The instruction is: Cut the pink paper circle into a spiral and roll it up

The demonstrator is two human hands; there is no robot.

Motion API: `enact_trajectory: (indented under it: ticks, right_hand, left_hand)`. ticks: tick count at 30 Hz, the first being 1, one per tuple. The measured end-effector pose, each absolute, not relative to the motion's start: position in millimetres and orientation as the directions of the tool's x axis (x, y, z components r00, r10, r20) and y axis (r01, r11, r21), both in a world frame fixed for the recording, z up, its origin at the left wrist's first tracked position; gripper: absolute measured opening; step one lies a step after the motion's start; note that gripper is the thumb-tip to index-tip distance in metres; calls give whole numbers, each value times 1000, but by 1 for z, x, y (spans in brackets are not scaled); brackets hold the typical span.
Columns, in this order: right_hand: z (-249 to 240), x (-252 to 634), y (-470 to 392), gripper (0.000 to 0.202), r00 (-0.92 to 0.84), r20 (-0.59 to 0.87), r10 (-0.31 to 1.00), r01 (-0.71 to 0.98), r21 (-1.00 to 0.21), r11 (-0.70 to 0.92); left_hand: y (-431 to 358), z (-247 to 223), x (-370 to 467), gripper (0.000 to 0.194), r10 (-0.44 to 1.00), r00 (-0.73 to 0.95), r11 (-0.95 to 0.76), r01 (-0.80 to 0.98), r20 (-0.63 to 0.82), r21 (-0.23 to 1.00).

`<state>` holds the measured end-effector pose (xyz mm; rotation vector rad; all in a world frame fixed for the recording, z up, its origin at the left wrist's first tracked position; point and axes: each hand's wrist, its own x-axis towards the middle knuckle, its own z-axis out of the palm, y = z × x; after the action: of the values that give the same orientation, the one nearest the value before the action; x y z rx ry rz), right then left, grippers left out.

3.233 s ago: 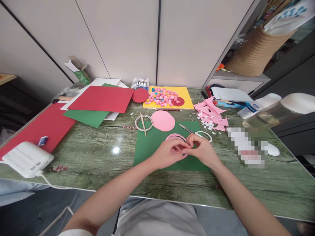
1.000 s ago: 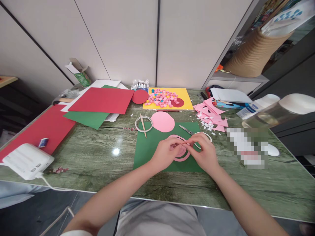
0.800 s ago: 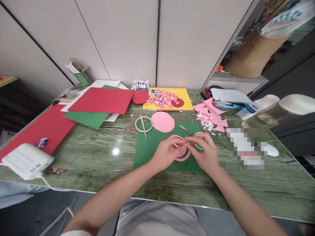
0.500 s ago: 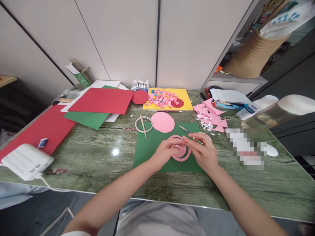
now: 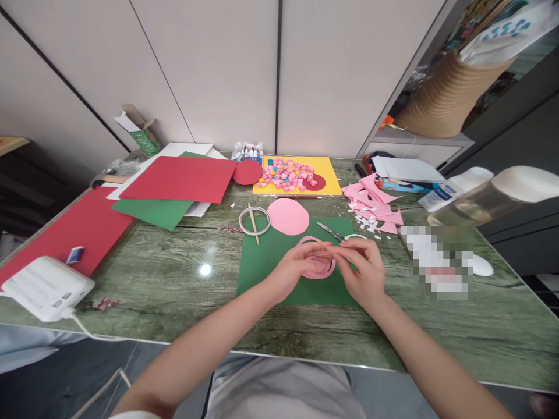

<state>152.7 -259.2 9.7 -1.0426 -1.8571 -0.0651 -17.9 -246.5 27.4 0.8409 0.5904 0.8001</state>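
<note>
Fingers [image 5: 308, 251] pinch pink paper [image 5: 317, 276]; a tan basket [image 5: 454, 96] holds white wrapping [image 5: 509, 38].

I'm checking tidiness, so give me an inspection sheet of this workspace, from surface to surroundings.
Surface: green wood-grain table, bearing a green rectangular paper sheet.
Work things: pink coiled paper strip over the sheet; white-handled metal scissors alongside.
Clutter: pointed pink paper scraps, tiny white paper bits.
Hands: left hand and right hand, both pinching the strip.
Cables: white cable from white plastic box.
Surroundings: pale grey cabinet panels behind; tan ribbed basket right.
</note>
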Motion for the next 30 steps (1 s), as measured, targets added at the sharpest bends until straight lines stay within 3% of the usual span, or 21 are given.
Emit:
enact_trajectory:
  ticks: [10, 24, 30]
  right_hand:
    - [9, 153, -258, 6, -112, 681, 724, 689, -472, 551]
    - [13, 153, -258, 9, -179, 659, 731, 680, -454, 576]
    - [15, 153, -259, 11, -194, 654, 731, 667, -459, 587]
  left_hand:
    - [-250, 26, -20, 32, 928, 367, -12, -150, 67, 989]
    - [-256, 34, -18, 17, 914, 362, -210, 44, 180, 977]
    - [-254, 37, -21, 21, 895, 390, -289, 138, 216, 947]
